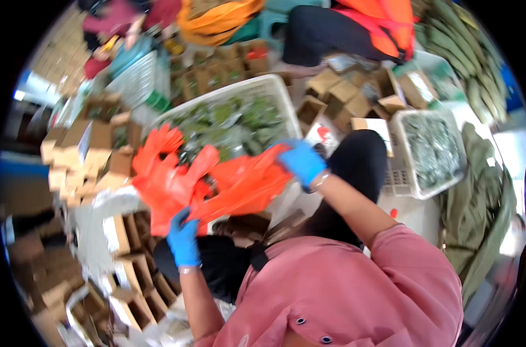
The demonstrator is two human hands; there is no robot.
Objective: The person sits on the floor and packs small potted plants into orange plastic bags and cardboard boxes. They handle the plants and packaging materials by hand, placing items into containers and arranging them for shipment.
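Note:
An orange-red plastic bag (245, 184) is stretched between my two hands, its crumpled top and handles spreading to the far left. My left hand (183, 240), in a blue glove, is closed on the bag's near edge. Farther off and to the right, my blue-gloved right hand (302, 163) grips the bag's other end. Both hands are slightly blurred. Behind the bag, and partly covered by it, stands a white crate (290, 107) holding clear packets of something green (245, 118).
A second white crate (397, 180) with clear packets stands at right. Small open cardboard boxes are stacked at left (80, 144), near left (137, 283) and far right (349, 95). Green cloth (474, 202) lies at the right. Other people sit across, one in orange (384, 23).

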